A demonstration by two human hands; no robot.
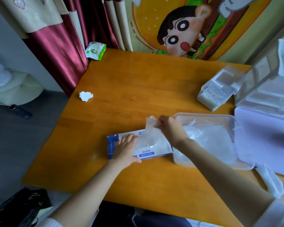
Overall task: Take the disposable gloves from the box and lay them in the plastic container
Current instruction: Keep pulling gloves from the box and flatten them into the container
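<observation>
Orange wooden table (138, 82) fills the middle of the view, set against a maroon and cream curtain (56, 46) and a wall hanging (179, 30) printed with a cartoon boy's face.

Near the front edge lies the blue and white glove box (112, 141). The characters 结实耐用 can be read on its near side. At its far edge a large 点 begins a line that the glove hides. The small print in the blue ovals below is too fine to make out.

The left hand (125, 149) lies flat on the box's left half, fingers straight and pressing down. The right hand (171, 128) is raised over the box's right end, its fingertips pinching a thin translucent glove (150, 130) that rises from the opening in the box top; its lower part seems to be inside the box still.

Just right of the box sits the clear plastic container (203, 114), with a loose heap of gloves (210, 138) in it; the right forearm crosses its near corner. A lilac lid (266, 135) lies beside it, and clear plastic organisers (220, 89) stand behind.

A crumpled tissue (86, 96) rests near the left edge, and a green and white wipes pack (95, 50) at the far corner. A black bag (21, 205) sits on the floor.
</observation>
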